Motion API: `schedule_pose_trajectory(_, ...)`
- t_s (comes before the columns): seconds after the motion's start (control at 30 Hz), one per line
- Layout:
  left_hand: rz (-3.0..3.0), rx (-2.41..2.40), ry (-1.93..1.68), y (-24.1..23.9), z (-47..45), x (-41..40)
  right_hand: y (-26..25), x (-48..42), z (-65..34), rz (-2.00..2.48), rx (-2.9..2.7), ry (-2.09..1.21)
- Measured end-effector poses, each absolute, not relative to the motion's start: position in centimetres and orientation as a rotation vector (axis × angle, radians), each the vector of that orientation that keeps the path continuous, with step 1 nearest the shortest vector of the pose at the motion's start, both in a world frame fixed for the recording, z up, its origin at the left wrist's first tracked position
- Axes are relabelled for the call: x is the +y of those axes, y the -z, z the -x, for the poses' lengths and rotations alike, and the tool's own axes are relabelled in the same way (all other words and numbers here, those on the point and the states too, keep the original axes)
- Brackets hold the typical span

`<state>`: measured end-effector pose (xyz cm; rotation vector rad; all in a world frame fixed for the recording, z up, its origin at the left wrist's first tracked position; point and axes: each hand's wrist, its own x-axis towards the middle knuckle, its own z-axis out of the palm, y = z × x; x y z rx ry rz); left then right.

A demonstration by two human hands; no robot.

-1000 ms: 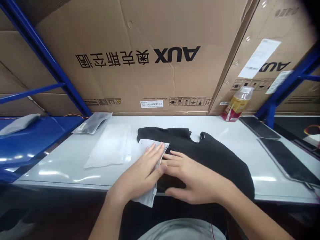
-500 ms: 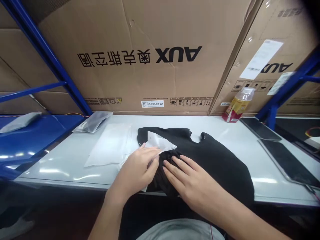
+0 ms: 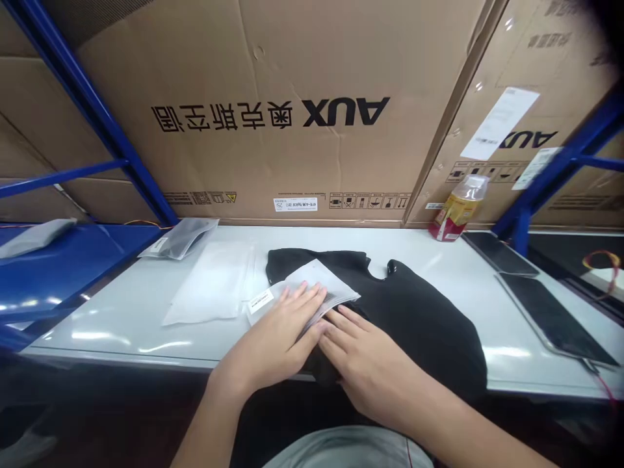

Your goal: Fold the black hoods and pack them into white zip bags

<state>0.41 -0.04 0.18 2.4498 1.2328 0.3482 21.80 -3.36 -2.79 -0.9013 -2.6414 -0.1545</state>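
Note:
A translucent plastic bag [image 3: 322, 276] with a white barcode label lies over a piece of black fabric [image 3: 414, 312] on the table. My left hand [image 3: 273, 344] lies on the bag with fingers stretched flat and the thumb apart, close to my right fingers. At the bag's lower right edge, my right hand [image 3: 365, 357] has its fingers extended and rests on the black fabric. Its fingertips reach the bag's edge, and whether they are inside or under it I cannot tell. What lies beneath both palms is hidden.
Flat translucent bags [image 3: 209, 279] lie to the left, with a labelled grey bag [image 3: 180, 237] behind them. At the back right stands a drink bottle [image 3: 458, 208]. Two dark phone-like devices [image 3: 556, 318] lie along the right. Large cartons [image 3: 273, 65] form the back, beside blue frame posts [image 3: 97, 110].
My left hand has gone from gripping the folded bag to lying flat on it. The bag is spread out now, its label showing. My right fingertips are now at the bag's edge.

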Motion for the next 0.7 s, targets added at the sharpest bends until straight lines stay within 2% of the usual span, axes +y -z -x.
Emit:
schedule_pose_trajectory(0.13,-2.433,1.206,-0.318,-0.6,-0.3,0.2,1.7,-2.1,-20.6,1.025,-2.562,-0.069)
schedule_pose_trajectory(0.3,-2.479,1.13,-0.35,-1.0,-0.1,0.5,2.2,0.8,-19.5,0.795,-2.708,-0.13)
schedule_pose_trajectory(0.57,-2.593,1.297,-0.382,-0.7,0.1,-0.3,-0.1,-1.0,-22.5,0.885,-2.589,-0.2)
schedule_pose_trajectory(0.7,-2.644,1.293,-0.38,-1.1,0.2,-1.0,-0.5,-1.7,-24.5,1.087,-2.39,0.024)
